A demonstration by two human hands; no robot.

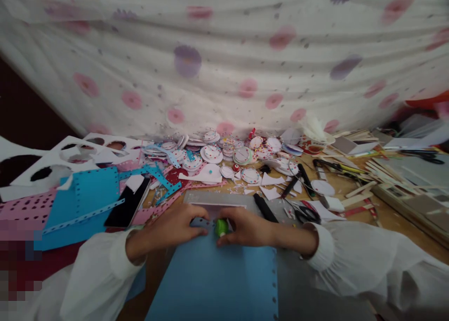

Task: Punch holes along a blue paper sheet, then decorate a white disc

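Observation:
A large blue sheet [220, 283] with dark dots along its right edge lies in front of me, at the bottom centre. My left hand [178, 225] rests at the sheet's top left edge, its thumb and fingers bent around a small blue strip part [199, 222]. Between the thumb and fingers of my right hand [247, 227] is a small green object [221, 228], held over the sheet's top edge. The two hands are close together but apart. Under and beyond them lies a grey board [224, 198].
Piles of white discs with coloured pins [211, 153] line the back by a flowered curtain [210, 78]. A black phone [129, 204] and blue dotted sheets [84, 204] lie left. Scissors [307, 212], a black marker [264, 208], wooden sticks [361, 189] and a bowl [315, 143] are right.

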